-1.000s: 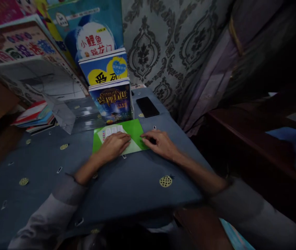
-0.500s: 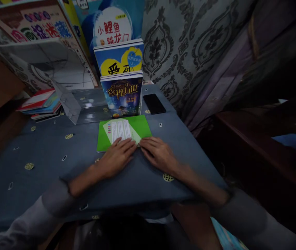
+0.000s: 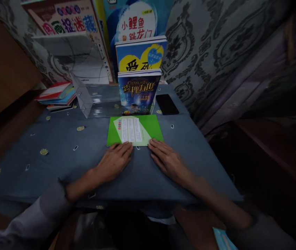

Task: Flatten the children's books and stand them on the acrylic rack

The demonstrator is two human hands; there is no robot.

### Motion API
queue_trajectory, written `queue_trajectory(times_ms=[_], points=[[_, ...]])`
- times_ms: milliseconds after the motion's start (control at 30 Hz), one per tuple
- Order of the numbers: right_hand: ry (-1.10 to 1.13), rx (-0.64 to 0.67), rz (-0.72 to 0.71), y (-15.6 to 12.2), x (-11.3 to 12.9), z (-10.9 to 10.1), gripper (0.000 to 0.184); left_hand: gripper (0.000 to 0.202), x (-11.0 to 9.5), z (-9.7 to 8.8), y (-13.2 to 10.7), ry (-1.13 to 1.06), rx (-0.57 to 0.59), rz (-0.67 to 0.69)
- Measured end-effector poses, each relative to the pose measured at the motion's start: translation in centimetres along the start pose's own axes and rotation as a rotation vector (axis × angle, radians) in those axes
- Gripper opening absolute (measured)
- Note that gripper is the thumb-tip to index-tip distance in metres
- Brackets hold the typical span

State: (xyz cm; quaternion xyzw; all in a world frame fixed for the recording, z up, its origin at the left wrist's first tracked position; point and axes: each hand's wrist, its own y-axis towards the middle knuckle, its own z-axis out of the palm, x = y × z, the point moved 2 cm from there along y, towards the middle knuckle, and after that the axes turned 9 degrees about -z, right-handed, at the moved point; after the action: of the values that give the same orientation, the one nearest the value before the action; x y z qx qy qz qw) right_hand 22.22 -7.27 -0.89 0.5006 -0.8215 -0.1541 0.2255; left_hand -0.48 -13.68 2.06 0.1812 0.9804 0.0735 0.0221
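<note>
A green booklet [image 3: 153,126] with a pale printed panel lies flat on the blue tablecloth [image 3: 59,156]. My left hand [image 3: 113,160] rests palm down on the cloth just below the booklet's near edge, fingers stretched out and holding nothing. Beside it, my right hand [image 3: 167,160] also lies flat and open, fingertips close to the booklet's near right corner. Behind the booklet a dark blue book [image 3: 138,92] stands upright, with a blue and yellow book [image 3: 140,55] behind it.
A black phone [image 3: 167,104] lies right of the standing books. A clear plastic stand [image 3: 85,93] and a stack of thin books [image 3: 58,95] sit at the back left. Large picture books lean on the patterned wall. The table's near edge drops off below my wrists.
Both hands have slid off the green booklet toward me and now lie on the cloth below it. The camera has shifted, moving the scene rightward in view.
</note>
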Motion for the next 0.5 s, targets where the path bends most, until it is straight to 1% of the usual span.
queue_trajectory(times_ms=[100, 200, 300, 400, 500], points=[[-0.019, 0.015, -0.008, 0.1, 0.1, -0.2, 0.040, 0.035, 1.9, -0.5, -0.9, -0.039, -0.036, -0.053], [-0.070, 0.041, -0.009, 0.4, 0.4, -0.6, 0.039, 0.032, 4.1, -1.0, -1.5, -0.055, -0.044, -0.112], [-0.147, 0.068, 0.016, 0.6, 1.0, -0.8, 0.037, 0.033, 5.8, -0.9, -1.9, -0.084, -0.062, -0.142], [-0.208, 0.086, 0.029, 0.8, 1.5, -1.0, 0.035, 0.036, 6.5, -0.3, -2.1, -0.127, -0.118, -0.134], [-0.249, 0.073, 0.018, 0.7, 1.5, -1.2, 0.034, 0.035, 6.2, 0.3, -2.4, -0.134, -0.192, -0.123]])
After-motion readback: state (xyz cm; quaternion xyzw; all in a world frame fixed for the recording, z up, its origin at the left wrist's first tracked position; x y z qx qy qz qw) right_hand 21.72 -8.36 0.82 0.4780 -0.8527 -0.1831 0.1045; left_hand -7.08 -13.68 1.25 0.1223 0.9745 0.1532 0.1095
